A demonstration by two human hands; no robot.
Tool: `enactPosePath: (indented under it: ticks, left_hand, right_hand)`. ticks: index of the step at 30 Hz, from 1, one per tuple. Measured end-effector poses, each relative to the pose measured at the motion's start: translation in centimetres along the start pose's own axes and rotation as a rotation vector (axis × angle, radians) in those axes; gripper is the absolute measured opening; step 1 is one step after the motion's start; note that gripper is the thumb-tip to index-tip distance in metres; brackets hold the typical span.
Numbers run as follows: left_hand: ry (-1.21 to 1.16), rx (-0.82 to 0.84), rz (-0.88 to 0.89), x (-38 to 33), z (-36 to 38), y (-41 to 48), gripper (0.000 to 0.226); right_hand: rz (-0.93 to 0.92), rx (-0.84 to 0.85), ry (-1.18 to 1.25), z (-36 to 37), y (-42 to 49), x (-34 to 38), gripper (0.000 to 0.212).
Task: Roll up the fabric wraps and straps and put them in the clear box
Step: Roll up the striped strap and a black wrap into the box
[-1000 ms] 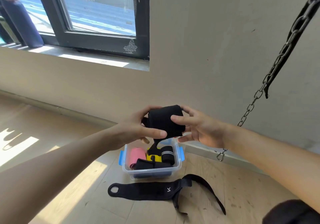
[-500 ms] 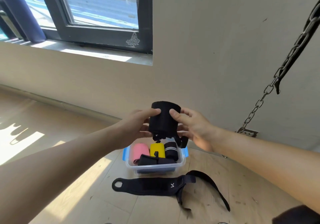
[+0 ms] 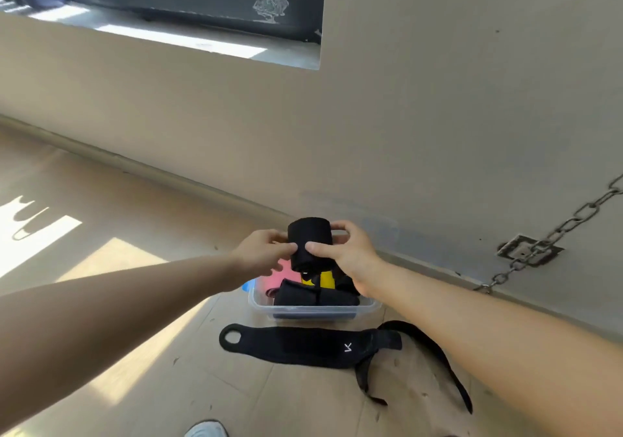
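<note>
A rolled black wrap [image 3: 309, 242] is held upright just above the clear box [image 3: 313, 311], gripped from both sides. My left hand [image 3: 261, 254] pinches its left side and my right hand [image 3: 347, 252] holds its right side with thumb and fingers around it. Inside the box lie a pink roll [image 3: 269, 276], a yellow roll [image 3: 325, 279] and black rolls [image 3: 303, 296]. A long black strap [image 3: 303, 345] with a loop end lies flat and unrolled on the floor in front of the box.
The box sits on a wooden floor close to a beige wall. A metal chain [image 3: 553, 234] runs from a wall plate [image 3: 527, 251] up to the right. A white shoe tip [image 3: 206, 430] shows at the bottom edge. A window sill is at the upper left.
Both hands have lowered the rolled black wrap toward the box, and the view has tilted down. The strap on the floor has not moved.
</note>
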State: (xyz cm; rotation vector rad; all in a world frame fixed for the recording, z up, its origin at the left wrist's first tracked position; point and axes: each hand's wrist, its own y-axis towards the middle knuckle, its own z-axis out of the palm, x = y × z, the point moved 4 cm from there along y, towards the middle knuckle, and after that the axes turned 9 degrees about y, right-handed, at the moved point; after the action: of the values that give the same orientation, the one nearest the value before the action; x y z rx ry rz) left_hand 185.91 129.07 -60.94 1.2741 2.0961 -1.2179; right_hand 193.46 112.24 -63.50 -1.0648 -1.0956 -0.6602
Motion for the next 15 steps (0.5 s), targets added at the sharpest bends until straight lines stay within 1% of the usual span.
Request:
enactPosePath:
  ticks: [1,2,4,6,9,12,13,15]
  left_hand:
    - [0.119,-0.023,0.035,0.9,0.0,0.5,0.023]
    - [0.268,-0.040,0.068,1.8,0.1,0.9,0.027]
    - [0.547,-0.057,0.102,3.6,0.3,1.7,0.044]
    - [0.692,-0.052,0.088,5.4,0.7,2.2,0.054]
    - [0.857,0.040,0.065,7.8,1.7,2.2,0.051]
    - [0.955,0.054,0.077,9.4,2.6,1.8,0.039]
    - [0.977,0.053,0.084,9.8,2.8,1.7,0.036]
    - [0.985,0.050,0.095,10.4,3.1,1.6,0.032]
  right_hand:
    - [0.013,-0.017,-0.009,0.1,1.1,-1.5,0.063]
    - [0.026,-0.027,-0.012,0.2,2.0,-2.8,0.063]
    - [0.036,-0.033,-0.013,0.5,3.8,-5.4,0.061]
    - [0.026,-0.044,-0.057,1.0,5.3,-7.3,0.062]
    - [-0.016,-0.058,-0.187,1.3,7.4,-9.6,0.068]
    - [-0.070,-0.042,-0.337,0.9,8.8,-10.8,0.067]
    - [-0.100,-0.022,-0.398,0.8,9.0,-10.9,0.066]
    - [-0.228,0.018,-0.590,0.7,8.9,-10.7,0.058]
